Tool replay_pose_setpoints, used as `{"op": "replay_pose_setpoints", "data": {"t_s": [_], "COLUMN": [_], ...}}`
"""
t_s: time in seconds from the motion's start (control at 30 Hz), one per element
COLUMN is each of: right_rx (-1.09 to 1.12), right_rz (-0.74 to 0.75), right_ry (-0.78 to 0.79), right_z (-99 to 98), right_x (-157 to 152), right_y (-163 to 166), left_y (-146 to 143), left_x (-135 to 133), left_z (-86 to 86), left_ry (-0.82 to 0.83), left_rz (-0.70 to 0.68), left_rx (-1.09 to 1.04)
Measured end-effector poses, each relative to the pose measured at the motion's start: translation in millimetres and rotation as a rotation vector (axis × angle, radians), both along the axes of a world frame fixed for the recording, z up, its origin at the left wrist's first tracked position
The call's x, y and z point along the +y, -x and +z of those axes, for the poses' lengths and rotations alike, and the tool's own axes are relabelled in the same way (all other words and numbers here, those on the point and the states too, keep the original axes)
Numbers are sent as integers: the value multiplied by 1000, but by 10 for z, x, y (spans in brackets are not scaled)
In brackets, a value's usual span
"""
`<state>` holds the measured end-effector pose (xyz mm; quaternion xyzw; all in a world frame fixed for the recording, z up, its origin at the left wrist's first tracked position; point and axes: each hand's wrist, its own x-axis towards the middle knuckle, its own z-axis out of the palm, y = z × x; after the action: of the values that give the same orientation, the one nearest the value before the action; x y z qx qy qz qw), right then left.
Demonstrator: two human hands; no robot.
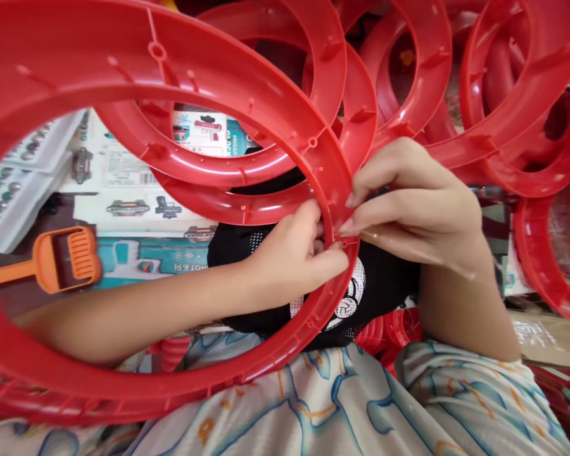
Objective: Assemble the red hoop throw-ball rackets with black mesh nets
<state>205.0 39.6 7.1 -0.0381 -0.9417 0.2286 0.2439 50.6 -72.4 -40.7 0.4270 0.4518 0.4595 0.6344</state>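
Observation:
A large red plastic ring [261, 82] with small ribs and screw posts along its inner channel stands up in front of me, filling the left and middle of the view. My left hand [308, 244] reaches through its opening, with the fingers closed around the ring's right side. From the other side, my right hand [408, 196] pinches at the outer edge of that same side with thumb and fingertips. A thin pale strand [451, 267] shows below the right palm; whether the hand holds it I cannot tell.
More red rings [408, 76] pile up at the back and right. At left lie an orange toy shovel [66, 259], clear trays of shiny balls [9, 196] and printed toy-gun boxes [137, 253]. A black cloth with white print [261, 304] lies beneath my hands.

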Motion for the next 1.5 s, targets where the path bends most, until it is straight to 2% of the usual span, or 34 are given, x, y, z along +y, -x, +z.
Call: {"op": "replay_pose_setpoints", "data": {"t_s": [0.2,0.53,0.77,0.9,1.0,1.13,1.23,1.37,1.5], "right_rx": [-47,-20,-53,-40,-30,-39,-56,-58,-95], "right_rz": [22,13,-66,-32,1,-34,-51,-33,-14], "right_ry": [-91,-336,-135,-124,-224,-510,-661,-744,-737], "right_z": [19,18,-22,-51,-53,-36,-22,-27,-56], "right_x": [28,-6,-74,-49,-29,-40,-59,-52,-27], "right_y": [-15,-16,16,5,-37,-82,-82,-59,-48], "left_y": [-1,-16,-37,-34,-22,-19,-27,-25,-7], "left_x": [14,-2,-13,-15,-17,-16,-11,-12,-23], "left_z": [-23,-53,-29,-26,-35,-45,-47,-31,-4], "left_ry": [-8,-21,-52,-94,-105,-95,-108,-107,-100], "left_rz": [14,46,124,140,120,121,114,133,137], "left_rx": [-73,-89,-72,-72,-53,-40,-73,-49,52]}}
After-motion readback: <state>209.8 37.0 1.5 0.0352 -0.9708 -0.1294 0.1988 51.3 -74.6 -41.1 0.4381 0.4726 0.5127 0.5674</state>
